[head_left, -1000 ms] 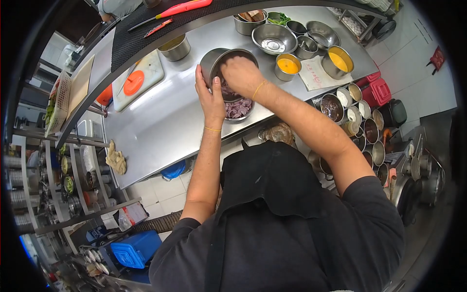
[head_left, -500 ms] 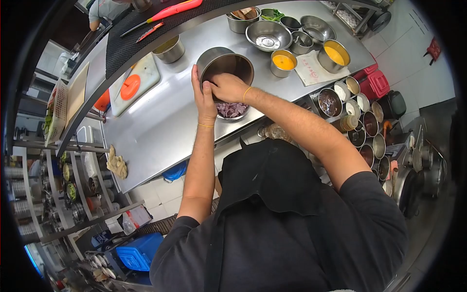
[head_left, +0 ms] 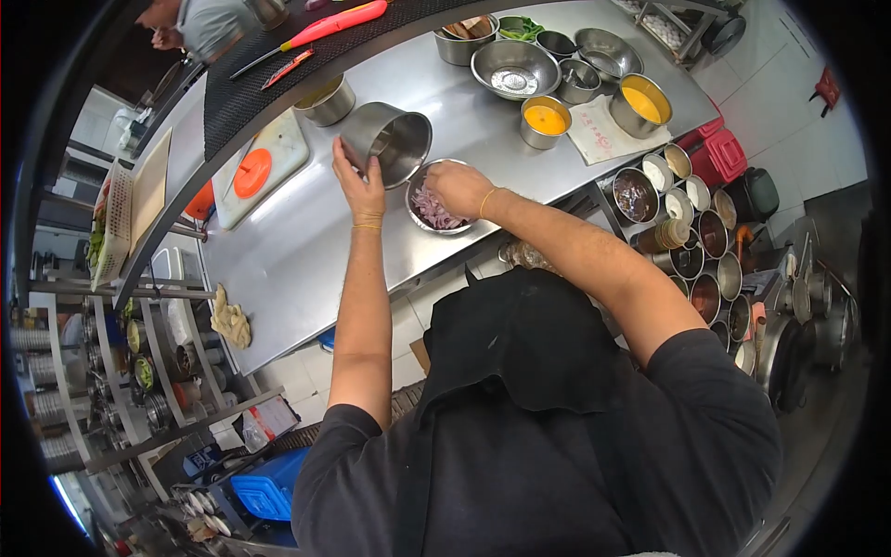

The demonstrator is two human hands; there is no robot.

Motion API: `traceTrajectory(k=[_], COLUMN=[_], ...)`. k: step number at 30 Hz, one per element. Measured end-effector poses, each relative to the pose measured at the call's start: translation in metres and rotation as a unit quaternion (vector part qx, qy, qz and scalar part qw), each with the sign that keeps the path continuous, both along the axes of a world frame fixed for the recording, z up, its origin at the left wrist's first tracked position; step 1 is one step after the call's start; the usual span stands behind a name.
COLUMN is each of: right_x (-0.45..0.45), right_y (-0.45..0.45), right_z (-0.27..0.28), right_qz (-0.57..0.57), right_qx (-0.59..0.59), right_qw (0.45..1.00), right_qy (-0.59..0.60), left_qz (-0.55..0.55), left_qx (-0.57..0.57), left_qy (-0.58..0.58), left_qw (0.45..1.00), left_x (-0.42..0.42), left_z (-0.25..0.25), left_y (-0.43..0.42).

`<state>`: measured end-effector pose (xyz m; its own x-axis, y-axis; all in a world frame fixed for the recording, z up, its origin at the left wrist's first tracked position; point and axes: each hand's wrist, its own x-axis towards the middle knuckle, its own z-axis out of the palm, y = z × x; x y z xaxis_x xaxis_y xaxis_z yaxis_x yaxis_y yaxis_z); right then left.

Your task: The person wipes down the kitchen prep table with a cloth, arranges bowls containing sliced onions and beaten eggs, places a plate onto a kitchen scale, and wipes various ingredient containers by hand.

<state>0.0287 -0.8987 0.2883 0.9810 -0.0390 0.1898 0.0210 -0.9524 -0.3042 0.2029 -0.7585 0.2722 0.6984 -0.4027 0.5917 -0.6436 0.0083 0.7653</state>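
Note:
My left hand (head_left: 360,184) grips a deep steel pot (head_left: 367,130) by its side and base, tilting it so the mouth faces right. Its visible inside wall is bare metal. Just beside the pot, a round steel bowl (head_left: 410,206) of chopped red onion (head_left: 431,210) sits close to the counter's front edge. Over that bowl's right side is my right hand (head_left: 461,190), fingers curled down and together at the onion. Its fingertips are hidden, so whatever they hold does not show.
Beyond stand a wide steel bowl (head_left: 516,71), two pots of yellow liquid (head_left: 545,119) and another steel pot (head_left: 327,102). A cutting board (head_left: 286,156) with an orange disc lies left. An overhead shelf (head_left: 306,56) crosses the upper left; another person (head_left: 209,26) stands behind it.
My left hand has shifted the pot left and slightly down, uncovering more of the onion bowl. My right hand has come out of the pot and down to the onion.

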Motion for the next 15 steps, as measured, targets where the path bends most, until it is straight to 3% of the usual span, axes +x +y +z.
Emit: traceTrajectory(k=[2, 5, 10, 15], right_x=[0.015, 0.041, 0.076, 0.067], right_y=[0.005, 0.01, 0.006, 0.015], right_z=[0.025, 0.063, 0.099, 0.109], right_qz=[-0.046, -0.033, -0.119, -0.072], right_qx=[0.039, 0.092, 0.132, 0.045], right_qw=[0.996, 0.974, 0.981, 0.996], right_qy=[-0.063, -0.205, -0.08, 0.001], left_qz=[-0.016, -0.105, -0.269, -0.233], left_qx=[-0.041, -0.111, -0.198, -0.175], left_qy=[-0.008, 0.12, 0.375, 0.391], left_qw=[0.999, 0.981, 0.865, 0.873], left_x=[0.011, -0.005, -0.019, -0.018], left_z=[-0.012, 0.006, 0.001, -0.016], left_y=[-0.001, -0.003, -0.006, -0.007])
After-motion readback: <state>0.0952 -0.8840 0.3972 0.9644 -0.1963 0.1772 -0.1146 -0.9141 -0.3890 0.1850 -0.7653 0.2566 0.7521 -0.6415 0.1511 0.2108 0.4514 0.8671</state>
